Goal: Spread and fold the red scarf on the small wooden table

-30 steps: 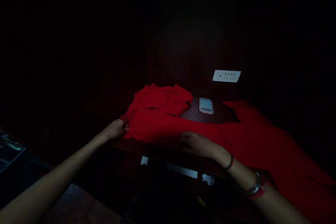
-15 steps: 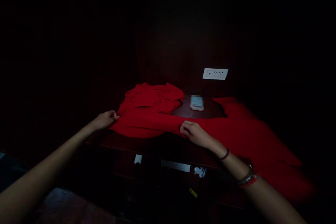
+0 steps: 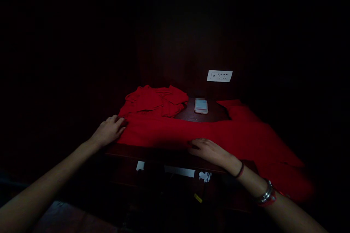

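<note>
A red cloth garment (image 3: pixel 164 131) lies spread along the front of a dark wooden table (image 3: pixel 191 114), its wider part trailing off over the right side. At its left end rests my left hand (image 3: pixel 108 130), palm down, fingers apart on the fabric. My right hand (image 3: pixel 206 149) touches the near edge of the cloth around the middle, fingers stretched out and slightly bent, their tips in shadow. Behind the left part sits a crumpled heap of red fabric (image 3: pixel 155 100); whether it joins the flat piece I cannot tell.
A phone (image 3: pixel 201 105) with a blurred screen lies at the back of the table. On the dark wall is a white socket plate (image 3: pixel 220 76). Under the table edge are white pieces (image 3: pixel 179 171) and a small yellow object (image 3: pixel 198 198). The surroundings are very dark.
Both hands have gone from pinching the cloth to lying on it with looser fingers. The right hand has come nearer the front edge. The cloth's front stretch now lies flatter.
</note>
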Tool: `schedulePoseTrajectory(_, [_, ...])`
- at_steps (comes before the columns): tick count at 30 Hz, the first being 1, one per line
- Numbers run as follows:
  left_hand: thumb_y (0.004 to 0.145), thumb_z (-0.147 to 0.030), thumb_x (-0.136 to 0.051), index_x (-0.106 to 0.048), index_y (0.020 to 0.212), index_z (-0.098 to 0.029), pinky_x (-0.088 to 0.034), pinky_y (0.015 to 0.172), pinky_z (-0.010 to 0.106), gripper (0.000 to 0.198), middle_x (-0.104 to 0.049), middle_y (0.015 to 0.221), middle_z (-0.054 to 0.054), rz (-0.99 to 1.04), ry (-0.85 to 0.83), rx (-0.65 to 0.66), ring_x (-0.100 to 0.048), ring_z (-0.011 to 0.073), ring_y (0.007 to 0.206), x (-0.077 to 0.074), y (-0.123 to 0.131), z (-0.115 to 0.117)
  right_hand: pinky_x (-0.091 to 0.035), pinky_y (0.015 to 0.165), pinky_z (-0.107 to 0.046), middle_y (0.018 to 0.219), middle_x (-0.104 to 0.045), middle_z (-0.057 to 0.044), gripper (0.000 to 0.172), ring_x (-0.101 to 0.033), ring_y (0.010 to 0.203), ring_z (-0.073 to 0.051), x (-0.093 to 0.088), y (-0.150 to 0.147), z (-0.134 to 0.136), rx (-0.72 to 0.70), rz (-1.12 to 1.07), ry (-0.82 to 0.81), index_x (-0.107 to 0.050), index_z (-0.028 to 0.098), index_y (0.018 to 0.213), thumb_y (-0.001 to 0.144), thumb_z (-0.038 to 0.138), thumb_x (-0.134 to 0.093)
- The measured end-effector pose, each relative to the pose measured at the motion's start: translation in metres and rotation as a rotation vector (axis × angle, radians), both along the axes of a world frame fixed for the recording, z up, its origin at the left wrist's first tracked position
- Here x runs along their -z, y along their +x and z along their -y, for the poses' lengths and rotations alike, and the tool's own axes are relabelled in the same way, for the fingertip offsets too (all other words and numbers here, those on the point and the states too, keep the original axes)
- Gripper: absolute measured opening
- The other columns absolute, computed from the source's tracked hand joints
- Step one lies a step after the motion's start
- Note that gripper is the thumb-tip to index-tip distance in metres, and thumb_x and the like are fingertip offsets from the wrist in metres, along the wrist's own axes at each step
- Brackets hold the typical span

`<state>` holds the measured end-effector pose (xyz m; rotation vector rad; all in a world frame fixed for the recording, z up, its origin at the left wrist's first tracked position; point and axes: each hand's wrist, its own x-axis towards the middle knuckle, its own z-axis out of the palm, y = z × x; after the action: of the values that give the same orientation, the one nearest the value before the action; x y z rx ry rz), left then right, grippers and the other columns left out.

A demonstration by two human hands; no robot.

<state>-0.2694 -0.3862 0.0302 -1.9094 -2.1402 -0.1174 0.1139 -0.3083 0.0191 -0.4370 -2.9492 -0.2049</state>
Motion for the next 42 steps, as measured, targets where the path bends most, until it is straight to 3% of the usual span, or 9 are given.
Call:
schedulePoseTrajectory(3, [0.079,-0.041,-0.036,-0.052,0.104,-0.023,-0.03,0.089,0.036,0.035,-0.047,0.113,0.007,0.0,-0.043,0.314,-0.042,0.022,0.105,0.002,0.018,0.012,-0.042,0.078,-0.028,0.1,-0.055,-0.007,0.024,-0.053,0.088,-0.014,0.001,0.001,-0.004,0.114,-0.112,-0.092,-0.05,0.018,0.104,0.084,0.021,-0.038])
schedulePoseTrajectory(5, [0.079,-0.041,-0.037,-0.054,0.102,-0.025,-0.031,0.089,0.031,0.033,-0.05,0.11,0.005,0.048,-0.156,0.425,-0.045,0.0189,0.101,0.005,0.023,0.016,-0.043,0.079,-0.028,0.103,-0.054,-0.006,0.026,-0.053,0.09,-0.014,0.001,0.001,-0.006,0.142,-0.192,-0.116,-0.048,0.018,0.107,0.084,0.02,-0.036])
schedulePoseTrajectory(10, [0.081,-0.026,-0.034,-0.051,0.109,-0.025,-0.037,0.085,0.027,0.033,-0.055,0.106,0.004,0.038,-0.191,0.396,-0.052,0.0169,0.093,0.01,0.018,0.015,-0.043,0.075,-0.026,0.102,-0.05,-0.008,0.026,-0.051,0.087,-0.014,-0.001,0.001,-0.011,0.071,-0.164,-0.063,-0.049,0.016,0.105,0.083,0.019,-0.036])
schedulePoseTrajectory(16, [0.075,-0.005,-0.032,-0.046,0.113,-0.036,-0.042,0.077,0.028,0.052,-0.043,0.123,0.001,-0.079,-0.267,0.376,-0.056,0.0161,0.088,0.002,0.02,0.018,-0.041,0.066,-0.025,0.087,-0.052,-0.006,0.021,-0.05,0.076,-0.013,-0.001,-0.001,-0.012,0.228,-0.114,-0.013,-0.048,0.016,0.097,0.083,0.011,-0.034])
schedulePoseTrajectory(20, [0.078,-0.016,-0.035,-0.051,0.11,-0.031,-0.042,0.077,0.03,0.039,-0.047,0.119,0.004,-0.092,-0.271,0.386,-0.057,0.018,0.085,0.004,0.019,0.021,-0.04,0.068,-0.024,0.088,-0.054,-0.006,0.027,-0.05,0.081,-0.013,-0.002,0.003,-0.014,0.217,-0.181,-0.049,-0.045,0.016,0.104,0.081,0.008,-0.034])
schedulePoseTrajectory(24, [0.078,-0.035,-0.039,-0.057,0.101,-0.022,-0.041,0.079,0.029,0.032,-0.055,0.108,0.009,0.019,-0.214,0.373,-0.057,0.0191,0.086,0.013,0.004,0.023,-0.04,0.062,-0.023,0.082,-0.056,-0.007,0.022,-0.052,0.069,-0.012,0.0,0.011,-0.01,0.207,-0.173,-0.001,-0.052,0.014,0.096,0.083,0.011,-0.035])
schedulePoseTrajectory(30, [0.073,0.0,-0.033,-0.053,0.103,-0.021,-0.037,0.08,0.031,0.042,-0.055,0.109,0.007,-0.01,-0.247,0.334,-0.054,0.0181,0.089,0.009,-0.017,0.027,-0.04,0.059,-0.024,0.078,-0.057,-0.007,0.024,-0.053,0.066,-0.013,0.004,0.02,0.001,0.156,-0.12,0.143,-0.054,0.014,0.095,0.082,0.009,-0.034])
schedulePoseTrajectory(37, [0.079,-0.006,-0.031,-0.055,0.097,-0.016,-0.033,0.082,0.034,0.032,-0.06,0.088,0.01,-0.262,-0.283,0.389,-0.05,0.02,0.083,-0.005,-0.016,0.035,-0.041,0.067,-0.029,0.086,-0.057,-0.008,0.026,-0.051,0.077,-0.017,0.006,0.017,0.007,0.206,-0.117,0.236,-0.052,0.015,0.1,0.08,0.007,-0.038])
schedulePoseTrajectory(42, [0.076,-0.001,-0.032,-0.051,0.107,-0.022,-0.032,0.085,0.032,0.042,-0.05,0.115,0.007,-0.169,-0.296,0.427,-0.047,0.0193,0.097,0.003,-0.024,0.039,-0.042,0.065,-0.029,0.078,-0.058,-0.008,0.026,-0.053,0.071,-0.016,0.013,0.025,0.01,0.148,-0.08,0.255,-0.054,0.013,0.095,0.079,0.003,-0.035])
